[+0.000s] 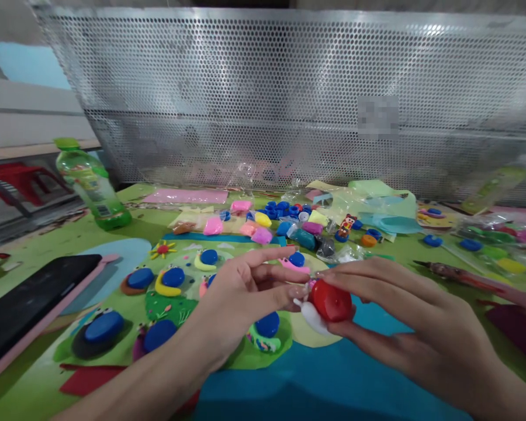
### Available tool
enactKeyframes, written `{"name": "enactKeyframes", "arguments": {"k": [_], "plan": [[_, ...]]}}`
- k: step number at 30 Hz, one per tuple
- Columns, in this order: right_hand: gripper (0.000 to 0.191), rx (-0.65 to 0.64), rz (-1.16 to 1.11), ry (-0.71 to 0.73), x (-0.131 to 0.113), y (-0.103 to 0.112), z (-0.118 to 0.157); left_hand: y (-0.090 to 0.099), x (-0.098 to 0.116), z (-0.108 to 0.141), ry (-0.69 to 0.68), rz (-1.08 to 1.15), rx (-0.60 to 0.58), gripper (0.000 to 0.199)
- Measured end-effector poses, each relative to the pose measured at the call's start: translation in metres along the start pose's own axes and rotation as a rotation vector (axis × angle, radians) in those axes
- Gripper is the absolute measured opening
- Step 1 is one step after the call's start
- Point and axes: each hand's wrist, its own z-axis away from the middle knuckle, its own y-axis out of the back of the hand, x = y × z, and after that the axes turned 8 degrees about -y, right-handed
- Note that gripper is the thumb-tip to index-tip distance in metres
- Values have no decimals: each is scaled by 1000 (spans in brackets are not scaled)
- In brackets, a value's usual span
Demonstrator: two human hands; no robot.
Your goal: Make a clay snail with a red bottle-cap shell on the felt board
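A snail with a red cap (pixel 332 301) for a shell and a white clay body (pixel 313 317) is held above the blue and cream paper. My right hand (pixel 414 324) is closed round it, fingers over the top and thumb underneath. My left hand (pixel 241 298) comes in from the left, thumb and fingertips pinched at the snail's front end, by a small pink bit. Those fingertips partly hide the front. Below lies a paper picture with several clay snails with blue caps, among them a yellow one (pixel 169 282) and a green speckled one (pixel 263 336).
A black phone (pixel 39 301) lies at left, near a green-capped bottle (pixel 92 187). Behind the picture are wrapped clay packets (pixel 261 235) and blue caps (pixel 280 209). A pointed tool (pixel 460 273) and bagged clay (pixel 511 251) lie right. A perforated metal panel (pixel 245 93) closes off the back.
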Motion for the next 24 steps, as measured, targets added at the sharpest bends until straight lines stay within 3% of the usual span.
{"name": "enactKeyframes", "arguments": {"k": [6,15,20,24], "plan": [[15,13,30,-1,1,1,2,-4,2,0,19,80,73,30],[17,54,77,1,3,2,1,-7,4,1,31,76,161,34],[16,60,97,12,2,2,0,-3,-2,0,-37,20,146,21],[17,67,128,23,3,3,0,-3,-4,1,-70,-7,147,23]]}}
